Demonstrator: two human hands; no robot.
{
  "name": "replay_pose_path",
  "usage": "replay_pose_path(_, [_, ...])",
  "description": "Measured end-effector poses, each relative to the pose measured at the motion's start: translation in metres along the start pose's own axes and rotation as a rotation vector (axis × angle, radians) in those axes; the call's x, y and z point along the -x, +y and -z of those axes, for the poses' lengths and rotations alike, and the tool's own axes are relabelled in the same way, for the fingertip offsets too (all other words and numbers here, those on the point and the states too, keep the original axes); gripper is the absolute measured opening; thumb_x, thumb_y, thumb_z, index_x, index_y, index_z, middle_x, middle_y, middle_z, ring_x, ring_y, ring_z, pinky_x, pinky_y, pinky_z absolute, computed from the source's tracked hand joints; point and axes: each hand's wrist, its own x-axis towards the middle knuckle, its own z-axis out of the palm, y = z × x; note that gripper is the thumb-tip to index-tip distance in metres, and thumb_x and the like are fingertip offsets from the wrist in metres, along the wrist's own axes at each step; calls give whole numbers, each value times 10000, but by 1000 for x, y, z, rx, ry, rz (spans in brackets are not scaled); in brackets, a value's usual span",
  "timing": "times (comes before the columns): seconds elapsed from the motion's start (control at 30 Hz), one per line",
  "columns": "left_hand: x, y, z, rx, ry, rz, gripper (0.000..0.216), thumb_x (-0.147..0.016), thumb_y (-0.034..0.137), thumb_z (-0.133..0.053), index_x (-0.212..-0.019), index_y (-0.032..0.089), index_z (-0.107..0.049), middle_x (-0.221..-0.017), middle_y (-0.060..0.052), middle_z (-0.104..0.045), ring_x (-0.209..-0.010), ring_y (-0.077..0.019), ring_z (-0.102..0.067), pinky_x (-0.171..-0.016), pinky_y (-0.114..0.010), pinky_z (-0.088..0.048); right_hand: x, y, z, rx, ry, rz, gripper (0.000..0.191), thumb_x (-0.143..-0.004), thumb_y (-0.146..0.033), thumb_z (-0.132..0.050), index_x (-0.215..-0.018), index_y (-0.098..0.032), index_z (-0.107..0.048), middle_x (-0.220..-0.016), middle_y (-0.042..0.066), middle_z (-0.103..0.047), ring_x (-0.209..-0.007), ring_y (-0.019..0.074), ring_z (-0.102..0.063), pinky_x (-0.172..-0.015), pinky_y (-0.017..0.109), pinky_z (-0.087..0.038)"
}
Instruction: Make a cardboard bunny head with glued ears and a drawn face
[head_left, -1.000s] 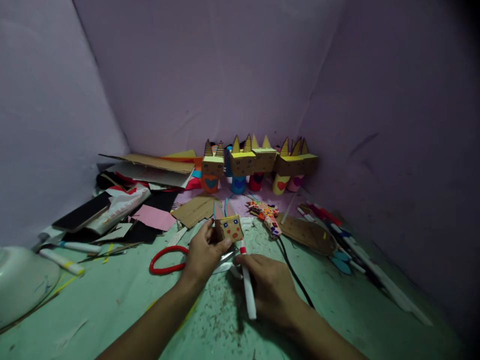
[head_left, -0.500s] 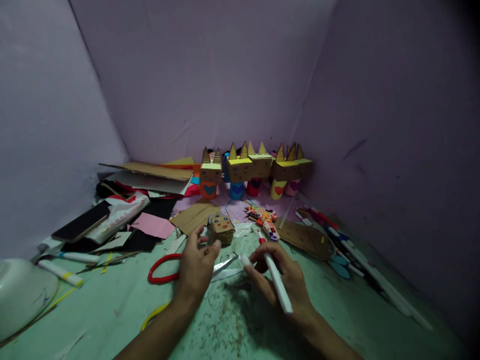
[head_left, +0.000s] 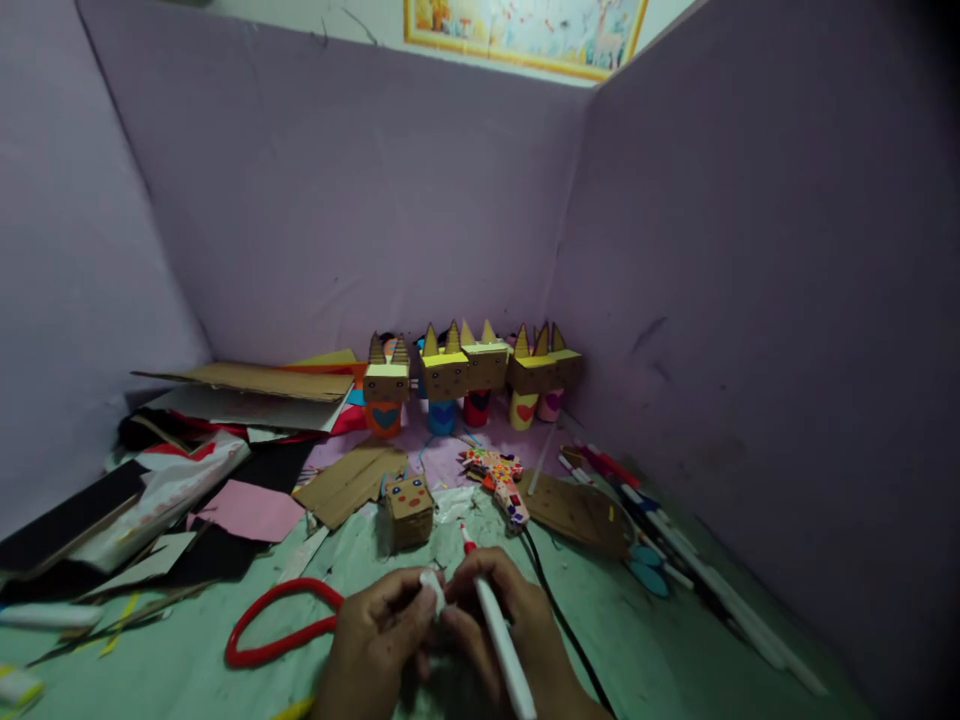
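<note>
Low in the view my two hands meet. My right hand (head_left: 517, 630) is wrapped round a white marker (head_left: 499, 635) with a red tip pointing away from me. My left hand (head_left: 375, 640) pinches the small white marker cap (head_left: 433, 588) right beside it. Just beyond my hands a small cardboard cube with a painted face (head_left: 407, 507) rests on the green surface, untouched. A row of several cardboard animal figures (head_left: 469, 380) on coloured tube bodies stands against the back wall.
Red-handled scissors (head_left: 277, 620) lie left of my hands. A colourful glue gun (head_left: 499, 478) with a black cord lies beyond them. Cardboard and paper sheets (head_left: 247, 400) are piled at left; several markers (head_left: 660, 520) line the right wall. Purple partition walls enclose three sides.
My left hand let go of the cardboard cube, which now sits on the surface. It took the white cap and both hands came together near me. The camera tilted up.
</note>
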Motion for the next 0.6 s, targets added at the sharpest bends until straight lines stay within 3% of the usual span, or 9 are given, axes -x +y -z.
replay_pose_path(0.1, [-1,2,2,-75,89,-55,419,-678,507,-673,-856,128,-686,-460,25,-533,-393,-99,-429,-404,-198,-331,-3,-4,7,-32,8,-4,318,-830,-470,-571,-904,-173,-659,-634,41,-680,-492,125,-560,-474,218,-417])
replay_pose_path(0.17, [-2,2,2,-173,117,-91,402,-699,506,-646,-868,144,-685,-467,30,-533,-389,-101,-412,-393,-201,-327,-5,-12,13,-112,96,-53,407,-816,-533,-570,-928,-162,-696,-593,37,-660,-499,136,-553,-487,236,-417])
replay_pose_path(0.27, [-3,-3,2,-310,100,-180,336,-734,476,-619,-855,176,-707,-590,-4,-621,-505,-146,-521,-481,-226,-424,-8,-23,21,-181,279,-137,500,-756,-626,-583,-734,-142,-709,-455,-14,-510,-436,117,-448,-441,234,-338])
replay_pose_path(0.33, [-3,-6,1,-371,71,-272,280,-752,443,-613,-841,201,-722,-723,-32,-686,-691,-202,-613,-632,-258,-488,-10,-28,23,-201,310,-159,492,-752,-628,-585,-654,-151,-658,-428,-41,-432,-412,102,-376,-417,228,-280])
replay_pose_path(0.43, [-3,-7,2,-430,32,-355,230,-781,405,-595,-846,231,-732,-846,-41,-717,-839,-234,-641,-755,-279,-494,-12,-28,23,-211,262,-132,438,-771,-589,-592,-609,-183,-556,-444,-49,-427,-422,102,-380,-420,221,-289])
replay_pose_path(0.6, [-1,0,4,-518,-77,-356,246,-827,336,-541,-945,221,-724,-875,-57,-711,-854,-228,-648,-760,-287,-498,-12,-25,22,-128,162,-107,435,-782,-584,-575,-604,-190,-527,-449,-42,-450,-422,106,-417,-419,212,-323])
